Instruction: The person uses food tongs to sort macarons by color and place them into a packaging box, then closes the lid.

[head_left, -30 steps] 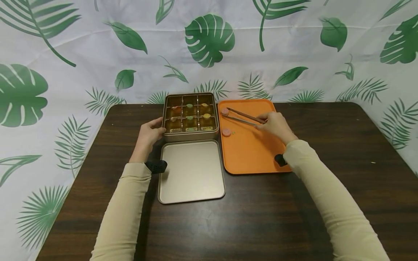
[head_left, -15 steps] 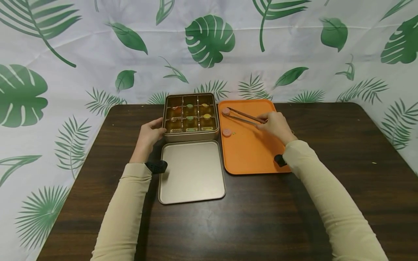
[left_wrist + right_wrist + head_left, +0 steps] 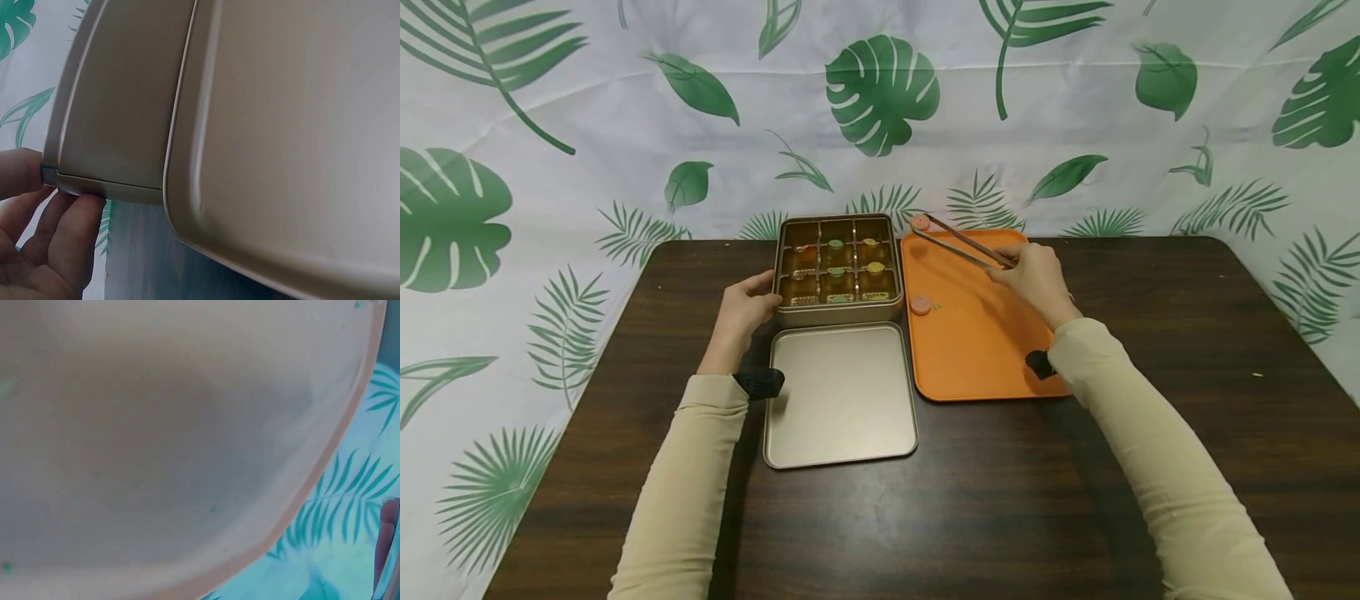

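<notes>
1. Head view – the right hand point(image 3: 1036, 279) grips a pair of tongs point(image 3: 962, 242), fingers curled round the handle end; the tips pinch a pink round piece point(image 3: 919, 222), lifted over the far left corner of the orange tray point(image 3: 977, 358). A second pink piece point(image 3: 921, 305) lies on the tray near its left edge. The left hand point(image 3: 741, 312) holds the left side of the gold tin point(image 3: 838, 310), thumb on top and fingers curled at its wall. The tin has nine compartments (some hold small coloured pieces). Its lid point(image 3: 841, 396) lies flat just in front of it on the dark wooden table point(image 3: 1150, 450)

2. Left wrist view – fingers point(image 3: 72, 234) and thumb press the tin's point(image 3: 119, 106) corner; the lid point(image 3: 300, 137) sits just beside it

3. Right wrist view – mostly the orange tray point(image 3: 175, 437), close and blurred, with leaf-print cloth point(image 3: 337, 512) beyond its rim; the hand's grip cannot be told here
</notes>
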### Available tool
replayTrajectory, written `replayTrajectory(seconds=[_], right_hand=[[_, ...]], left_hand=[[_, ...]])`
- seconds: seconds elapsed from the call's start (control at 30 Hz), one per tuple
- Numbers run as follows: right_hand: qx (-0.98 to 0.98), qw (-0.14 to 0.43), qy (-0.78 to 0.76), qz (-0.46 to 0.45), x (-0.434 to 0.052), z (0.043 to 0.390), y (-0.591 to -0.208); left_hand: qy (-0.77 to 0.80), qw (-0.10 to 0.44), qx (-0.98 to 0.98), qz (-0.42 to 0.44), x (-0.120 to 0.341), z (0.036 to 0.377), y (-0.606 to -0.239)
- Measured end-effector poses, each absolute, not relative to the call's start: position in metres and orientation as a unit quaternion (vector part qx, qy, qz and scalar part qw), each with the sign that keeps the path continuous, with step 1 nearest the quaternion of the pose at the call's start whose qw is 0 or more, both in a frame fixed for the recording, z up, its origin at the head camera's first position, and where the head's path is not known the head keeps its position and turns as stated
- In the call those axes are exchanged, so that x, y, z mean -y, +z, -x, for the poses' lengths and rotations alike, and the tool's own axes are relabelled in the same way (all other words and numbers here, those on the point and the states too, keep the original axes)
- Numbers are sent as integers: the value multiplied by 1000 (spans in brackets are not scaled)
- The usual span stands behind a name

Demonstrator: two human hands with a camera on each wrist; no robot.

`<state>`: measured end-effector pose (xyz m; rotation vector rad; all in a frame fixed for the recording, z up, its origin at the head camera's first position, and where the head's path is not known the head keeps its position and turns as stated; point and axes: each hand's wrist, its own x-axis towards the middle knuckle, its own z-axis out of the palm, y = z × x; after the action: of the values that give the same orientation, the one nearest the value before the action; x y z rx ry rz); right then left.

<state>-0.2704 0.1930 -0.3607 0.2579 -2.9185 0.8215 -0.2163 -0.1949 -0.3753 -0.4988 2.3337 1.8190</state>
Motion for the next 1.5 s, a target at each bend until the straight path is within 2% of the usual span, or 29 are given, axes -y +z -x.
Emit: replayTrajectory(seconds=[0.17, 0.57, 0.83, 1.03, 1.5], right_hand=[[949, 67, 295, -82, -178, 269, -357], [943, 9, 300, -145, -121, 258, -350], [948, 1, 256, -188, -89, 252, -347], [951, -28, 244, -189, -74, 250, -346], [949, -46, 240, -198, -66, 248, -346]], left_hand=[[602, 76, -778, 165, 194, 216, -372], [602, 73, -776, 172, 194, 215, -374], [602, 65, -777, 174, 194, 217, -376], [602, 66, -778, 167, 194, 217, -375], [603, 69, -778, 166, 195, 216, -374]])
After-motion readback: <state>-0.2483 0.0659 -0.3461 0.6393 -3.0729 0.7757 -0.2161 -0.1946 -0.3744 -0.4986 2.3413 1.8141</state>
